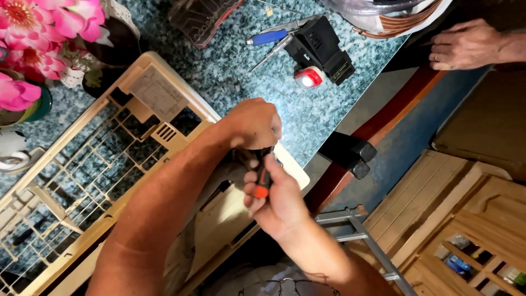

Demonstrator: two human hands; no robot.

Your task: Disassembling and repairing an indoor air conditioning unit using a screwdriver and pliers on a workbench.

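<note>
Right hand (276, 200) was wrapped around a screwdriver (263, 178), black shaft end up, orange grip poking out between my fingers, tip driven down toward the cream plastic casing (164, 96) near the table's front edge. Left hand (256, 123) was clenched right above it, fist bearing on the same spot; what it gripped underneath, I could not tell. So the tool was in and working on that one point of the casing, and the point itself sat hidden beneath my knuckles. As I judged it, the job was somewhere in the middle: the grid side of the casing (82, 181) lay bare with the speckled table (246, 71) showing through it, yet the shell sat in one piece, so whatever held it together looked partly undone at most.

Labels, then: a pale rectangular sticker (156, 90) sat on the casing's far corner, greyish, print too small to read. Beside it was a little slotted vent (166, 132). Further back on the table lay a blue-handled tool (268, 37), a black boxy gadget (320, 46) and a small red lamp (308, 78), glowing white. Pink flowers (38, 33) crowded the left corner. Another person's hand (466, 45) rested at the right edge.
</note>
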